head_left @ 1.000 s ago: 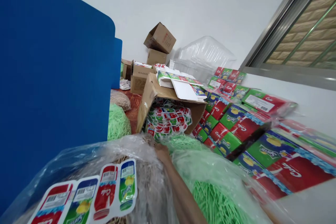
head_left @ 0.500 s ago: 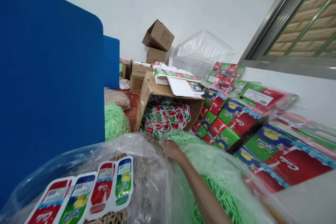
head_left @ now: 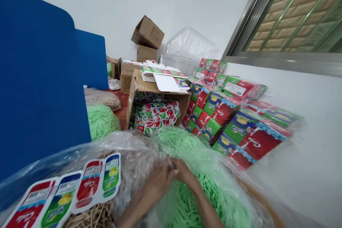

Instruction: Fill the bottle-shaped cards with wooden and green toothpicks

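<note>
My left hand (head_left: 158, 178) lies over the clear plastic bag (head_left: 128, 140) of brown shredded paper (head_left: 98, 215), its thumb and forefinger apart. Close to its fingertips, my right hand (head_left: 184, 171) has its fingers curled on the plastic at the seam between the two bags. To the right, green shredded paper (head_left: 208, 192) fills a second plastic bag (head_left: 221, 167). On the brown paper's bag rests a row of joined cola and lemon drink labels (head_left: 89, 183), left of my left hand.
Beyond the bags, an open carton (head_left: 184, 105) on its side holds many printed labels (head_left: 157, 114), with printed card sheets (head_left: 167, 82) on top. Printed drink boxes (head_left: 248, 131) are stacked along the right wall. A blue partition (head_left: 40, 78) stands at left.
My left hand has come into view beside the right. My right hand has drawn back toward me along the bag edge. The view has shifted right.
</note>
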